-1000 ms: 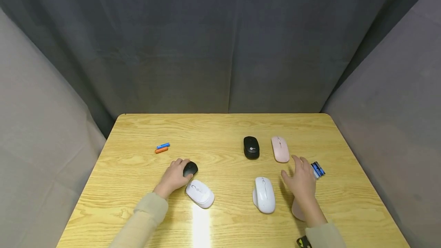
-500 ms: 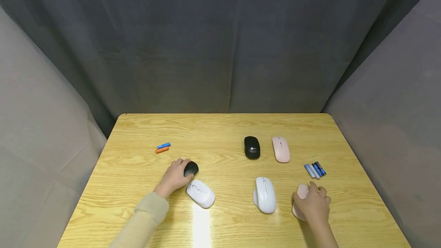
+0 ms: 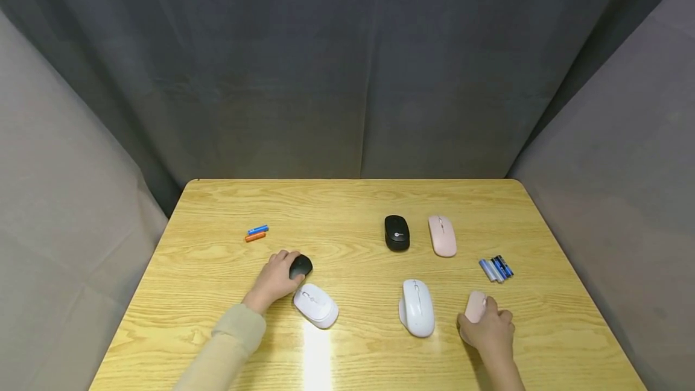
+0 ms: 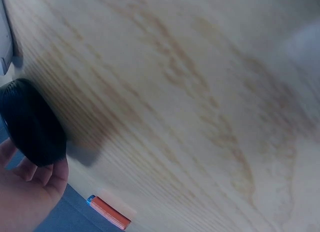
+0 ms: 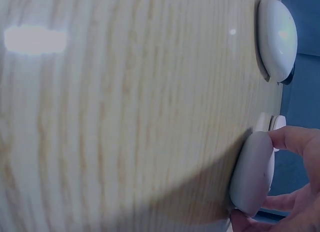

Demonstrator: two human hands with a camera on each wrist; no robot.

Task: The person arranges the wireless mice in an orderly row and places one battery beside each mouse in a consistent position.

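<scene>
On the left of the table, my left hand (image 3: 273,279) holds a small black computer mouse (image 3: 300,267) between thumb and fingers. In the left wrist view, fingertips curl against the end of that black mouse (image 4: 34,123). A white mouse (image 3: 315,306) lies just nearer than it. At the right, my right hand (image 3: 491,332) grips a pale pink mouse (image 3: 476,306) by its sides. The right wrist view has the thumb and fingers pinching this pink mouse (image 5: 253,174) at the table surface. Its underside is hidden.
A larger white mouse (image 3: 417,308) lies left of my right hand. Farther back are another black mouse (image 3: 397,233) and another pink mouse (image 3: 442,236). Several batteries (image 3: 496,269) lie at the right; a blue battery (image 3: 257,230) and an orange battery (image 3: 255,237) lie at the left.
My right hand has drawn back toward the near edge, away from beside the batteries, and taken hold of the near pink mouse. The left hand stays on the black mouse.
</scene>
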